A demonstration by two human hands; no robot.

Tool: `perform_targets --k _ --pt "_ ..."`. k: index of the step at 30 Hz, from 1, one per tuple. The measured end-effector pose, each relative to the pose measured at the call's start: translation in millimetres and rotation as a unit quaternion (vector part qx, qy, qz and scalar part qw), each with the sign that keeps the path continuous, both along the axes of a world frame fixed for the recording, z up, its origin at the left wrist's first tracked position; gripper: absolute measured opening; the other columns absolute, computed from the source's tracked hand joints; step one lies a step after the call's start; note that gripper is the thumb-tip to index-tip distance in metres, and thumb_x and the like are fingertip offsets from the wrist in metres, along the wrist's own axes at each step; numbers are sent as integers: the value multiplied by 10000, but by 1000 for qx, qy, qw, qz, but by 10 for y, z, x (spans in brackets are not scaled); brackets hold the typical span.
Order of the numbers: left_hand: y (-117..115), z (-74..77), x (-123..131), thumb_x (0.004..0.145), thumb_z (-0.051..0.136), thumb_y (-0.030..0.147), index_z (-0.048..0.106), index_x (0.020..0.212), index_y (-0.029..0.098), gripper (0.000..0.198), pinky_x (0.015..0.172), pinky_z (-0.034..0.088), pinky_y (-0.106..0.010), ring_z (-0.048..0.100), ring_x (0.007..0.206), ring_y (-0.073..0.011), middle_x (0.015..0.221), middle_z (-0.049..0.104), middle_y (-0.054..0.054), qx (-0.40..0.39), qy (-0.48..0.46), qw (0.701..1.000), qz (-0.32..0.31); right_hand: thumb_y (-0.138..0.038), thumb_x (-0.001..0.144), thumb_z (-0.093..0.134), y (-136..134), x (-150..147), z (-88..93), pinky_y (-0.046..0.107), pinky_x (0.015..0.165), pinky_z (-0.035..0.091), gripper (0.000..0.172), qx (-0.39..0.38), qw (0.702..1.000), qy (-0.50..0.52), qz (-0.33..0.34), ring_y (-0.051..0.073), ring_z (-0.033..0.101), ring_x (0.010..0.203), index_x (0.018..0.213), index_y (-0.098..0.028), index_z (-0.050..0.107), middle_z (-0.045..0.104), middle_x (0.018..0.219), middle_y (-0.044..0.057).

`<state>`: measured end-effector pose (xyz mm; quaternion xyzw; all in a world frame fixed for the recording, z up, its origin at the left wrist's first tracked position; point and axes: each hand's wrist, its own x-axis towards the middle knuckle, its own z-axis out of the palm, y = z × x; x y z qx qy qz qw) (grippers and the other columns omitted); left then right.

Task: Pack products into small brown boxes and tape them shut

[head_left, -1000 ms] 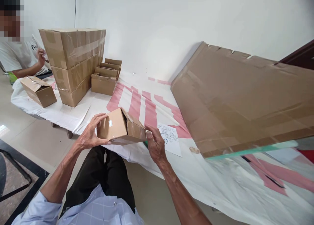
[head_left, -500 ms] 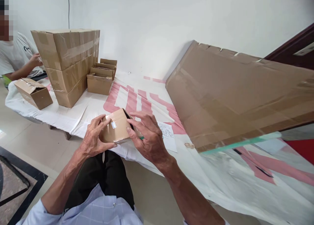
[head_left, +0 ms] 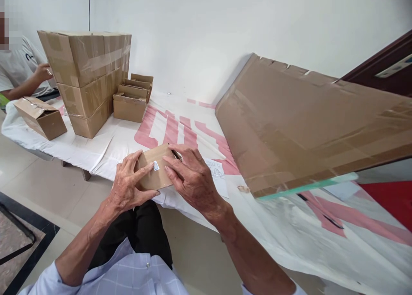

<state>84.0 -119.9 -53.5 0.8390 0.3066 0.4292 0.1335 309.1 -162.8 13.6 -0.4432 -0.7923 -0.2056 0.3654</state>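
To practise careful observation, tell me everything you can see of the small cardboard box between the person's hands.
The small cardboard box is plain brown card, with a small white sticker on its upper face. It sits at the near edge of the cloth-covered table. The left hand grips its left end; the right hand covers its right end.

A stack of taped cartons [head_left: 88, 78] stands in the upper left on a white cloth with red stripes [head_left: 106, 145], low open boxes [head_left: 130, 106] just beside it. Farther left lies a single box [head_left: 40, 117] near a seated person's hand [head_left: 41, 72]. A large flat cardboard sheet [head_left: 305, 119] fills the right
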Motion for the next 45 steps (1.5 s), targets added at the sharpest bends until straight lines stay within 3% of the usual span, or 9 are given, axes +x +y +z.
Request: perform_targets --k 7,13,17,20,23,27,32,37,45 --pt "-66 16 55 724 963 462 688 1458 402 786 1114 465 -643 488 1494 -447 1726 426 -146 -6 30 1000 8 -113 1025 572 -47 42 -14 504 1037 593 269 3 1000 -9 6 305 651 1233 1195 -198 762 710 1323 162" --pt "-96 17 104 770 941 465 716 1429 366 703 1123 454 -640 478 1509 -461 1732 415 -169 31 29 999 -3 -133 1019 586 -56 35 -33 558 1125 549 316 -50 999 -5 16 324 623 1335 1247 -232 781 683 1448 143" --pt "-112 60 55 818 906 388 719 1434 342 646 1174 428 -640 463 1535 -448 1743 393 -178 39 32 999 -8 -232 1051 586 -40 89 -40 570 1120 566 346 -71 994 75 45 332 639 1336 1353 -255 752 673 1465 144" --pt "-53 54 -76 831 884 385 648 1528 330 737 1209 419 -634 452 1554 -438 1730 407 -189 10 33 999 -1 -361 1088 566 10 197 -94 552 1120 578 358 -83 981 172 39 322 646 1350 1391 -258 727 676 1440 145" --pt "94 -32 -271 836 881 456 586 1591 319 822 1237 411 -638 461 1558 -430 1705 445 -192 -42 18 998 32 -479 1090 565 100 325 -280 540 1126 577 386 -106 958 268 7 316 647 1358 1347 -252 741 689 1399 141" --pt "295 -196 -521 828 886 562 630 1559 300 818 1265 423 -605 466 1575 -421 1698 479 -173 -98 -33 994 47 -632 1049 568 225 442 -733 546 1096 591 521 -160 914 371 -46 328 649 1351 1347 -239 736 685 1405 154" --pt "338 -305 -650 830 887 592 680 1513 291 774 1300 396 -584 460 1595 -406 1708 496 -162 -127 -77 988 50 -779 943 624 288 434 -1237 545 1067 602 731 -262 833 483 -61 359 674 1323 1406 -221 707 685 1468 181" --pt "316 -339 -652 802 922 567 714 1473 301 751 1329 352 -580 438 1613 -396 1729 480 -142 -146 -105 983 48 -790 907 669 282 341 -1375 517 1025 637 821 -337 773 537 4 342 708 1241 1482 -205 670 754 1387 147" --pt "261 -418 -698 822 929 498 754 1414 340 637 1327 374 -570 487 1584 -378 1702 523 -114 -146 -157 975 57 -755 904 700 304 264 -1452 502 960 665 800 -343 761 550 30 338 721 1207 1497 -219 659 779 1332 133"
